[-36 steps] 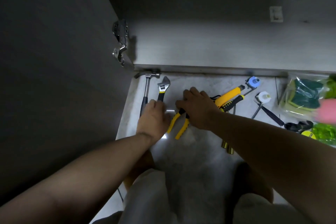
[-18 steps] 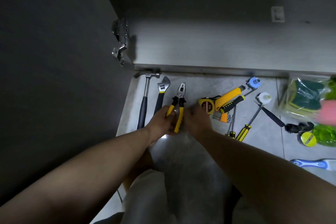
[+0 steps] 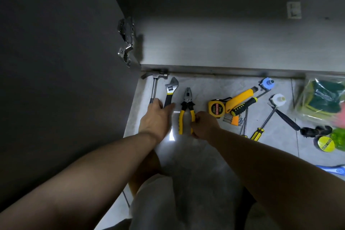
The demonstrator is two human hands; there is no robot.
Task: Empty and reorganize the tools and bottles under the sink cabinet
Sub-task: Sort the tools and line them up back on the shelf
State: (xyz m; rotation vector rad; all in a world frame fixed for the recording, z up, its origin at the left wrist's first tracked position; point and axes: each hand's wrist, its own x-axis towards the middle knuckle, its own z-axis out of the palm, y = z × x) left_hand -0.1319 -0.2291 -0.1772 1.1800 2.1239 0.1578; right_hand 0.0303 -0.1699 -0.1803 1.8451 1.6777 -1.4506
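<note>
Pliers (image 3: 186, 112) with yellow and black handles lie on the tiled floor (image 3: 214, 87) at centre frame, long axis running up the picture, metal nose pointing to the cabinet edge. The right hand (image 3: 203, 127) has its fingers closed on the right handle. The left hand (image 3: 156, 119) rests with loosely curled fingers over the lower ends of a hammer (image 3: 155, 84) and an adjustable wrench (image 3: 170, 89), both lying parallel to the pliers, heads upward. Right of centre, a yellow tape measure (image 3: 216, 109) reads "2m" on its red label. A yellow round tape roll (image 3: 325, 144) at right has unreadable print.
</note>
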